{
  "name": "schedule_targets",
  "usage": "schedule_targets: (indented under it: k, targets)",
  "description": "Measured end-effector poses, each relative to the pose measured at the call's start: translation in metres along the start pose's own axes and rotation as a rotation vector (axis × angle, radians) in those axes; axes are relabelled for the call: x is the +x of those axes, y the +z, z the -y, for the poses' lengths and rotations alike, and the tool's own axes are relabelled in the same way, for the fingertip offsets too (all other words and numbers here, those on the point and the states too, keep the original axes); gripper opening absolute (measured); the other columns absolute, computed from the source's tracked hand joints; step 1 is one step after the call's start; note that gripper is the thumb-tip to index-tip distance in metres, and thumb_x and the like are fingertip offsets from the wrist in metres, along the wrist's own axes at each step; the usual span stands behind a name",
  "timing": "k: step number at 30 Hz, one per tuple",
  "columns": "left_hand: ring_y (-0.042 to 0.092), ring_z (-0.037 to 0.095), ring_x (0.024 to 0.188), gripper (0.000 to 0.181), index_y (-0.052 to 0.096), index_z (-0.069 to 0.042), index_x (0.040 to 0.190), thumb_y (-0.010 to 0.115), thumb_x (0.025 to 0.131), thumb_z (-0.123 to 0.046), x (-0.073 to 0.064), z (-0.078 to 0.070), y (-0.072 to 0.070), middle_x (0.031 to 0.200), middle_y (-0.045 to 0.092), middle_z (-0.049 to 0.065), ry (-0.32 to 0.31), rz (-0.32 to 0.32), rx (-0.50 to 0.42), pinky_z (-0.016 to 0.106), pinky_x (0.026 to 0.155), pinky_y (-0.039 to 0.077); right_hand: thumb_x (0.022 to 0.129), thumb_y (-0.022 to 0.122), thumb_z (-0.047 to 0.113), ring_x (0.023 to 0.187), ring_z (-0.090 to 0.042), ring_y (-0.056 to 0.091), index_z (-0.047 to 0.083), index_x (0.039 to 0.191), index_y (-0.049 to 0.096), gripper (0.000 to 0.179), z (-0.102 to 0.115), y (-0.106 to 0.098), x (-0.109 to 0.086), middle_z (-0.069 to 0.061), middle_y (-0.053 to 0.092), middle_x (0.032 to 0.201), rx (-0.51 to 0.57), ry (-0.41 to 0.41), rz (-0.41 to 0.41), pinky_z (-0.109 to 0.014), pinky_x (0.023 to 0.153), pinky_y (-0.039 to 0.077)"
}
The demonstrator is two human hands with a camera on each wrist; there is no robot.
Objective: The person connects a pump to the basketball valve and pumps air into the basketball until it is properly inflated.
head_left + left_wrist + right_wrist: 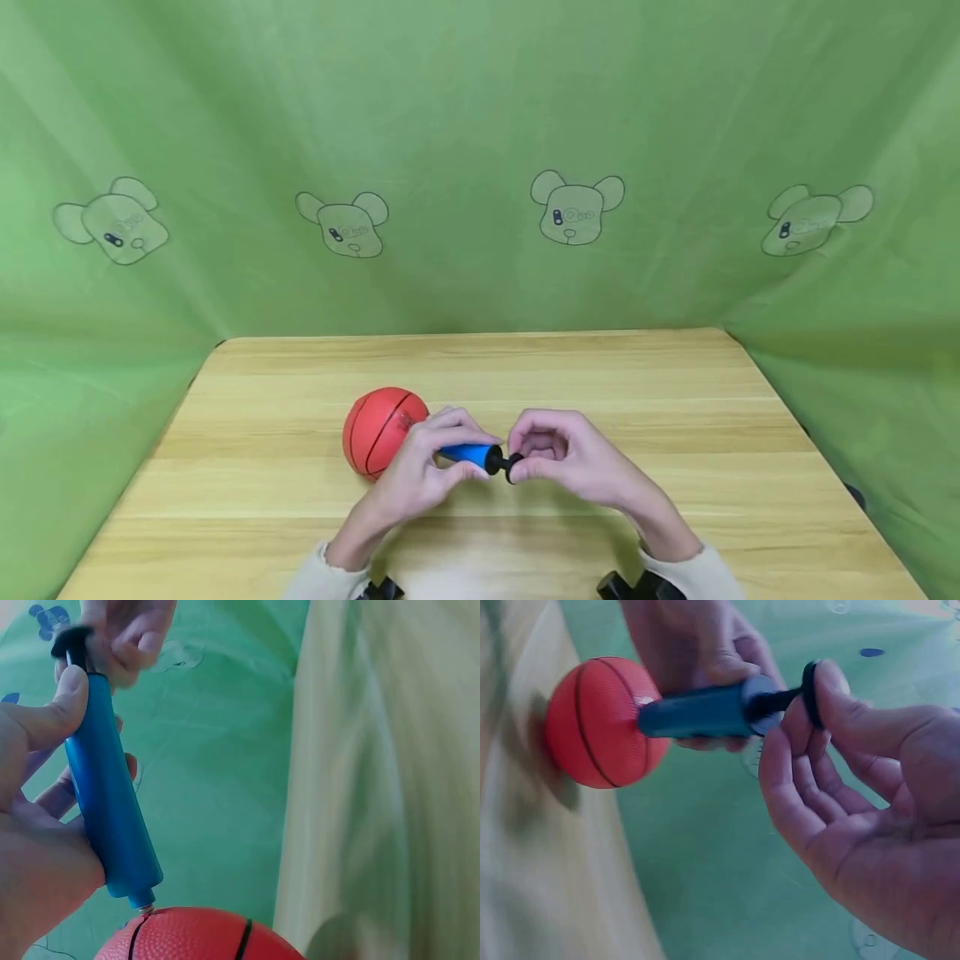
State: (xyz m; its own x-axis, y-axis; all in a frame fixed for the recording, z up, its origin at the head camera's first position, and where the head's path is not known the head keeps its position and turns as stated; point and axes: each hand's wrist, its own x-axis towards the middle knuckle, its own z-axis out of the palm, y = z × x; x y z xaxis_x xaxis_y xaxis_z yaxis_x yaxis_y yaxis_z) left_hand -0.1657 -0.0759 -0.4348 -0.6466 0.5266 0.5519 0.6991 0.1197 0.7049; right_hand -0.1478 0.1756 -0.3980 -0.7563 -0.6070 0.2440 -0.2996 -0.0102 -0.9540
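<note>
A blue hand pump (pixel 467 454) joins a red mini basketball (pixel 381 433); the left wrist view shows a short metal needle between the pump's tip and the ball. My left hand (pixel 423 467) grips the blue barrel, thumb on the near side and fingers round the far side. At the pump's other end, my right hand (pixel 566 454) has its thumb and curled fingers at the black handle (pixel 811 696). A short length of black rod (pixel 776 701) shows between barrel and handle. Most of the barrel's ball end is hidden behind the left hand in the head view.
The ball sits on a light wood table (pixel 300 367), left of the middle. A green curtain (pixel 465 283) printed with bear heads hangs behind and on both sides. Black devices (pixel 637 587) are at both wrists, close to the table's front.
</note>
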Motion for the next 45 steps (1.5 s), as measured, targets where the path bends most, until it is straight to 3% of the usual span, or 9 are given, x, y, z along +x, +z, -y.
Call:
schedule_targets:
  k: [4, 6, 14, 22, 27, 33, 39, 42, 45]
  targets:
    - [0.060, 0.014, 0.098, 0.027, 0.078, -0.016, 0.112, 0.082, 0.086, -0.015, -0.001, -0.001, -0.001, 0.101, 0.068, -0.006, -0.003, 0.011, 0.015, 0.032, 0.084, 0.048, 0.090, 0.076, 0.001, 0.088, -0.020, 0.071, -0.002, 0.100, 0.066, 0.014, -0.002, 0.004, -0.001, -0.018, 0.069, 0.096, -0.013, 0.025, -0.003, -0.032, 0.077, 0.059]
    - [0.060, 0.015, 0.097, 0.027, 0.078, -0.016, 0.113, 0.082, 0.086, -0.016, -0.004, -0.001, -0.008, 0.102, 0.068, -0.006, -0.012, 0.009, 0.025, 0.032, 0.082, 0.049, 0.091, 0.074, 0.001, 0.089, -0.020, 0.071, -0.001, 0.101, 0.066, 0.013, 0.003, 0.005, 0.001, -0.017, 0.069, 0.097, -0.019, 0.017, 0.019, -0.033, 0.079, 0.059]
    - [0.058, 0.014, 0.097, 0.031, 0.079, -0.022, 0.114, 0.085, 0.084, -0.017, -0.006, -0.001, -0.029, 0.104, 0.067, -0.013, -0.083, -0.026, 0.094, 0.033, 0.080, 0.046, 0.090, 0.072, -0.009, 0.083, -0.019, 0.067, 0.010, 0.099, 0.065, 0.022, 0.038, -0.015, -0.028, -0.009, 0.064, 0.094, -0.130, -0.151, 0.057, -0.031, 0.074, 0.057]
    - [0.059, 0.016, 0.098, 0.024, 0.079, -0.016, 0.111, 0.083, 0.087, -0.016, -0.001, 0.001, -0.014, 0.102, 0.069, -0.006, -0.044, -0.001, 0.080, 0.033, 0.081, 0.050, 0.092, 0.072, -0.002, 0.086, -0.018, 0.071, 0.004, 0.099, 0.067, 0.011, 0.008, -0.005, -0.013, -0.015, 0.066, 0.093, -0.061, -0.051, 0.015, -0.035, 0.076, 0.059]
    - [0.058, 0.011, 0.099, 0.026, 0.080, -0.016, 0.110, 0.084, 0.084, -0.019, -0.001, -0.001, -0.006, 0.101, 0.068, -0.011, -0.032, 0.033, 0.077, 0.031, 0.083, 0.047, 0.092, 0.072, -0.001, 0.088, -0.020, 0.072, 0.002, 0.099, 0.067, 0.010, -0.008, 0.004, -0.002, -0.015, 0.069, 0.096, -0.065, -0.042, -0.002, -0.033, 0.078, 0.059]
    - [0.057, 0.008, 0.099, 0.026, 0.080, -0.020, 0.112, 0.083, 0.086, -0.024, -0.001, 0.000, -0.013, 0.101, 0.066, -0.016, -0.061, 0.052, 0.094, 0.031, 0.083, 0.048, 0.093, 0.072, 0.000, 0.090, -0.021, 0.071, 0.006, 0.101, 0.066, 0.012, 0.002, -0.003, -0.004, -0.015, 0.067, 0.097, -0.087, -0.054, 0.057, -0.034, 0.080, 0.059]
    - [0.058, 0.013, 0.098, 0.028, 0.079, -0.019, 0.113, 0.084, 0.086, -0.019, -0.003, 0.005, -0.029, 0.105, 0.067, -0.011, -0.093, -0.010, 0.097, 0.033, 0.081, 0.048, 0.087, 0.065, -0.022, 0.082, -0.021, 0.065, 0.003, 0.104, 0.063, 0.031, 0.019, -0.023, -0.020, -0.014, 0.062, 0.099, -0.057, -0.244, 0.125, -0.032, 0.070, 0.058]
    - [0.058, 0.013, 0.101, 0.028, 0.079, -0.017, 0.113, 0.084, 0.086, -0.018, -0.001, 0.006, -0.027, 0.105, 0.067, -0.009, -0.077, -0.005, 0.111, 0.033, 0.083, 0.048, 0.087, 0.064, -0.022, 0.082, -0.020, 0.066, 0.003, 0.103, 0.063, 0.031, 0.017, -0.024, -0.021, -0.013, 0.063, 0.099, -0.052, -0.213, 0.104, -0.032, 0.071, 0.058]
    - [0.057, 0.012, 0.102, 0.029, 0.079, -0.015, 0.113, 0.084, 0.085, -0.019, 0.001, 0.006, -0.021, 0.104, 0.068, -0.008, -0.053, 0.018, 0.134, 0.032, 0.085, 0.047, 0.090, 0.067, -0.014, 0.084, -0.017, 0.068, 0.006, 0.101, 0.065, 0.023, 0.005, -0.018, -0.012, -0.013, 0.065, 0.097, -0.077, -0.128, 0.068, -0.031, 0.073, 0.058]
